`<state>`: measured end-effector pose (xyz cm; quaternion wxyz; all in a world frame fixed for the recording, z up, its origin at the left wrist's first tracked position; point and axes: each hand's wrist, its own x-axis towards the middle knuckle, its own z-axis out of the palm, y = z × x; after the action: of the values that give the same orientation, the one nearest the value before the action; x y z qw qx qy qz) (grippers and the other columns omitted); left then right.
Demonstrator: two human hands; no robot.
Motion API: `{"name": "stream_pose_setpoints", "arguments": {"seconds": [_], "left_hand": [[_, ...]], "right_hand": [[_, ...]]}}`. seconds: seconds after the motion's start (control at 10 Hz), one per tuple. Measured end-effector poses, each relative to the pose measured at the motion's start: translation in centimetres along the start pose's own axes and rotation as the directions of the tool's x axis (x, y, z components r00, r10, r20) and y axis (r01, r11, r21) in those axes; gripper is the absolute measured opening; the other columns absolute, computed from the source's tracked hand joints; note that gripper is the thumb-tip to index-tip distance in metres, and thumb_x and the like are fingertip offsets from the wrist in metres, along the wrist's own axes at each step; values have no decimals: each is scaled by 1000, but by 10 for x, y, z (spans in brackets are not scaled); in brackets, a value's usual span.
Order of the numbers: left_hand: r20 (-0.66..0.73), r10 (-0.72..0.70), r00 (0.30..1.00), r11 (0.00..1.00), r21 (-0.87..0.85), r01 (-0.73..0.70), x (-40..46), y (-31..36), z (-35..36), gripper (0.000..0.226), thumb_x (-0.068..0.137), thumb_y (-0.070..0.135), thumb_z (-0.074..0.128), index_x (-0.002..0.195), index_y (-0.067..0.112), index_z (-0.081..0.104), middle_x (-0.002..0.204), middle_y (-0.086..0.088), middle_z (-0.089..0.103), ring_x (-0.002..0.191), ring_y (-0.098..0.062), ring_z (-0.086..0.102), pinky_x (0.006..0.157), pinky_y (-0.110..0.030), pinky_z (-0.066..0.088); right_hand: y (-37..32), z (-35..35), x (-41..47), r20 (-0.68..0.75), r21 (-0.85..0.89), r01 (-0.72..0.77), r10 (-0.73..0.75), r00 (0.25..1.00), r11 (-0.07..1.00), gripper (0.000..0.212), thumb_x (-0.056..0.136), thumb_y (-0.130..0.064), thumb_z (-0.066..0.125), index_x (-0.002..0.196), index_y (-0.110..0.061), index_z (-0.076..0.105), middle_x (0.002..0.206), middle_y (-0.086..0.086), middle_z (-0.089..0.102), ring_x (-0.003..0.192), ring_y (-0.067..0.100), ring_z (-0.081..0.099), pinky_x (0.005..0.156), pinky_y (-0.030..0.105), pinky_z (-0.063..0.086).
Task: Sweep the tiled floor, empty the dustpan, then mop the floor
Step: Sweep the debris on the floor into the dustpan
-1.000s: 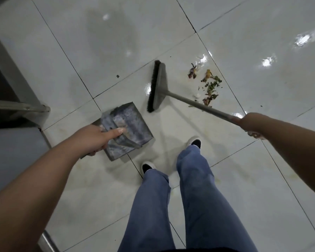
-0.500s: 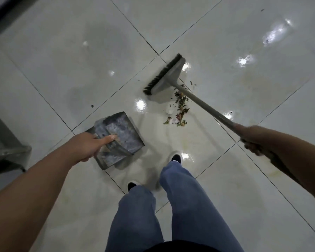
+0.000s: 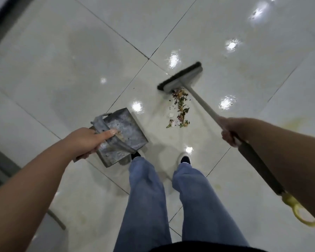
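Note:
My left hand (image 3: 87, 140) grips the handle of a grey metal dustpan (image 3: 122, 131), held just above the glossy white tiled floor (image 3: 71, 66) in front of my left foot. My right hand (image 3: 229, 130) is closed around the grey broom handle (image 3: 204, 104). The broom head (image 3: 180, 77), with black bristles, rests on the floor beyond a streak of debris (image 3: 180, 108): dried leaves, petals and small white bits. The debris lies between the broom head and me, to the right of the dustpan. A yellow hanging loop (image 3: 298, 211) ends the handle under my right forearm.
My legs in blue jeans (image 3: 147, 197) and dark shoes stand at the bottom centre. A dark edge of furniture or wall (image 3: 0, 20) runs along the upper left. A metal leg (image 3: 56, 219) slants at the lower left. A yellowish stain (image 3: 295, 124) marks the floor at right.
The broom head swung from left of the debris to beyond it and drew the debris nearer, into a streak. The dustpan stayed in my left hand, now closer to my left foot.

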<state>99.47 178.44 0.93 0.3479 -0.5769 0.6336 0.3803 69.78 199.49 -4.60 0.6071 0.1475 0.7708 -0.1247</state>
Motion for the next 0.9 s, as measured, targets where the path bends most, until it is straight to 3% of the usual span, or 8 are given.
{"name": "stream_pose_setpoints", "arguments": {"seconds": [0.2,0.3,0.4,0.5,0.6,0.7,0.8,0.9], "left_hand": [[17,84,996,996,24,-84,10,-6,-43,67,70,75,52,56,9,50,38,-3,46,31,-18,40,47,-24,35],[23,115,993,991,70,-116,16,-1,-64,69,71,75,50,57,7,51,40,-6,48,32,-19,41,49,-26,36],[18,134,991,987,82,-135,23,10,-75,69,71,74,51,58,7,52,43,-7,47,34,-19,39,46,-24,34],[25,152,988,979,131,-154,29,24,-76,64,75,70,53,57,9,48,40,-3,43,30,-16,37,40,-21,31],[21,166,986,971,172,-167,36,45,-77,62,75,68,55,55,10,47,38,0,42,30,-14,35,40,-20,28],[28,180,983,962,201,-182,41,68,-78,59,76,66,55,52,12,47,30,6,41,26,-11,35,39,-19,28],[52,208,977,942,257,-214,47,98,-77,57,75,66,57,53,14,48,35,3,44,32,-14,37,42,-20,30],[81,209,975,927,302,-224,54,129,-82,59,73,66,59,54,11,50,39,0,45,36,-18,38,45,-22,32]], "right_hand": [[39,7,-59,-22,49,-195,196,980,980,52,91,-59,38,63,-16,36,28,-3,30,18,6,24,31,3,22],[56,5,-80,-42,140,-139,146,988,980,53,91,-55,45,70,-6,44,32,2,40,20,11,35,30,10,33],[63,5,-99,73,339,-85,63,995,937,39,95,-37,47,83,-1,56,57,11,68,46,23,67,42,26,55],[48,3,-107,131,517,-8,-70,989,856,26,96,-20,47,81,-1,56,61,9,70,59,21,72,46,28,57],[38,2,-89,-144,311,108,-66,987,944,23,93,-16,55,78,2,54,54,8,54,35,16,57,32,16,43],[41,-9,-62,-333,-123,89,-126,935,988,28,91,-16,57,70,0,48,58,10,52,36,19,48,30,17,35],[48,-13,-46,-403,-362,4,-160,901,932,16,92,-17,52,87,-2,46,73,14,60,48,23,57,41,22,39],[42,-14,-14,-348,-450,-4,-171,922,893,25,95,-11,41,118,-1,42,93,17,59,75,32,64,54,32,48]]}}
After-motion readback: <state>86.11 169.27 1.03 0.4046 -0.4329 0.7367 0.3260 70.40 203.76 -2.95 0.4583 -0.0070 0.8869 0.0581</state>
